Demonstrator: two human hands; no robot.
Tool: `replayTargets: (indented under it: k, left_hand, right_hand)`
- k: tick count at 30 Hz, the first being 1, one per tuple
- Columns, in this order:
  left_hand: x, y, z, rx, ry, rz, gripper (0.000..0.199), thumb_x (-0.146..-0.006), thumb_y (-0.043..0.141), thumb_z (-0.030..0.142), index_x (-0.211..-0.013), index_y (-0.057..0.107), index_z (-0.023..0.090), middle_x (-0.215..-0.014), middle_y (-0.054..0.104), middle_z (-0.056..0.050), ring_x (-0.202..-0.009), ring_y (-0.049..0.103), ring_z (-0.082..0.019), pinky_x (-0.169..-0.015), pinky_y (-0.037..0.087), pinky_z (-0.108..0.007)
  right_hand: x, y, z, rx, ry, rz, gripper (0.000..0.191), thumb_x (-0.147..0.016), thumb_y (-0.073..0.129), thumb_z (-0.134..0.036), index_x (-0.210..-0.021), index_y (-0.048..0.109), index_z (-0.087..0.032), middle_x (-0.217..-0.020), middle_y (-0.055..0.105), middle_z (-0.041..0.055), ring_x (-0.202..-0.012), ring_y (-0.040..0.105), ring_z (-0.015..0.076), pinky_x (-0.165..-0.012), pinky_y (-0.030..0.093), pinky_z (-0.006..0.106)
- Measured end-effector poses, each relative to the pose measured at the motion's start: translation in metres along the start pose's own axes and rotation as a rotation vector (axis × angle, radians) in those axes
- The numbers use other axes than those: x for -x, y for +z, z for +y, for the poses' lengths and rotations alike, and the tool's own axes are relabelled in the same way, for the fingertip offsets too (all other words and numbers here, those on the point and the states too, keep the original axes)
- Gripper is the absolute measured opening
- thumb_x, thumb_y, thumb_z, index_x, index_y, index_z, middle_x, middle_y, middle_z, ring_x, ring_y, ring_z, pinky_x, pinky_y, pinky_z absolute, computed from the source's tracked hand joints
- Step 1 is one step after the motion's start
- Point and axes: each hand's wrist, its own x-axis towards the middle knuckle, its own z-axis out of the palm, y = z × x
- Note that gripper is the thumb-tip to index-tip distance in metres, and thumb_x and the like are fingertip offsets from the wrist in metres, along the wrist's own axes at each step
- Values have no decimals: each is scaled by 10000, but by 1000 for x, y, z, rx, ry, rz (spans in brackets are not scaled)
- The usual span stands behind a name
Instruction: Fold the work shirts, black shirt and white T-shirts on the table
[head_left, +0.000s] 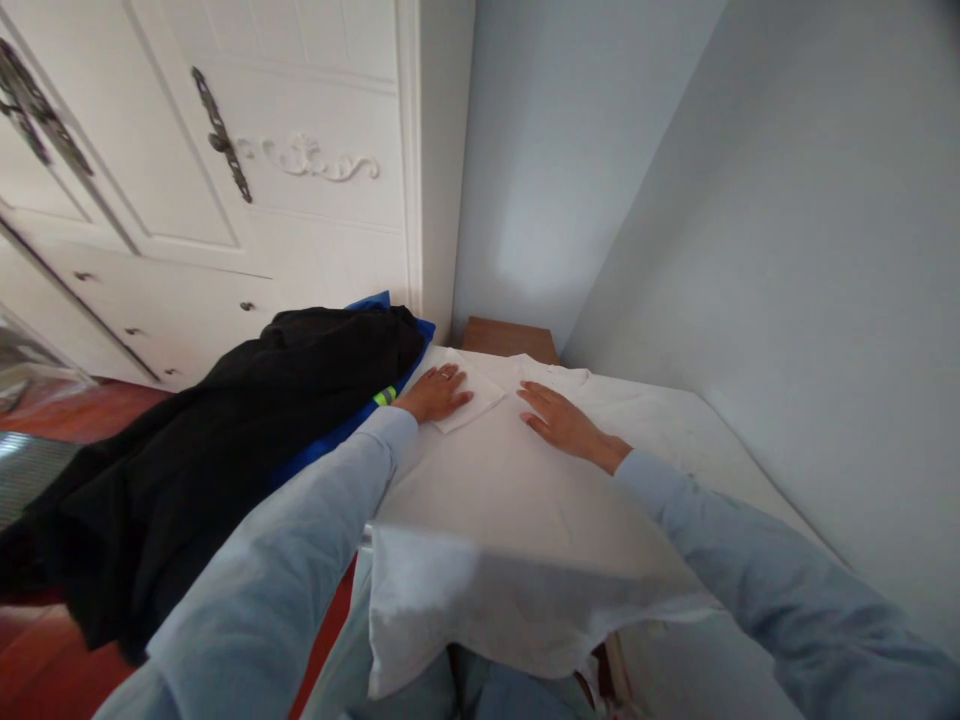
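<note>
A white shirt (517, 480) lies spread over a white-topped table, its lower edge hanging over the front. My left hand (436, 393) rests flat on the shirt's sleeve at the left, fingers a little apart and a ring on one of them. To the right, my right hand (562, 420) is on or just above the shirt below its collar, with fingers stretched out and nothing held. Whether its palm touches the cloth is hard to tell.
Black clothing (225, 430) over something blue is heaped left of the table. Behind it stands a white wardrobe (322, 240) with dark handles. A brown wooden object (510, 338) sits beyond the table's far edge. Grey-blue walls (787, 250) border the back and right.
</note>
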Motion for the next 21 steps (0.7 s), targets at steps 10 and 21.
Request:
replayTargets:
  k: [10,21]
  left_hand:
    - [83,-17,63,295,97,99,595,-1061,257,513,-1527,410,176,-1618,389,-110,-1546,235,-232,-1236,266,-424]
    - [170,0,68,121,71,183,471,-1009,432,446,-1329,605,146,-1458,578,-167,-1418,473,-301,-1199,345,-499]
  right_hand:
    - [141,-12,-68,-99,52,-77,661,-1036,419,-486,-1620,246,-227,-1640,332,138,-1521,311,273,-1233,338,528]
    - [277,-27,-70,41,296,41,559,-1040,406,-475,-1549,415,-245,-1595,429,126,-1492,374,278,-1228,320,573]
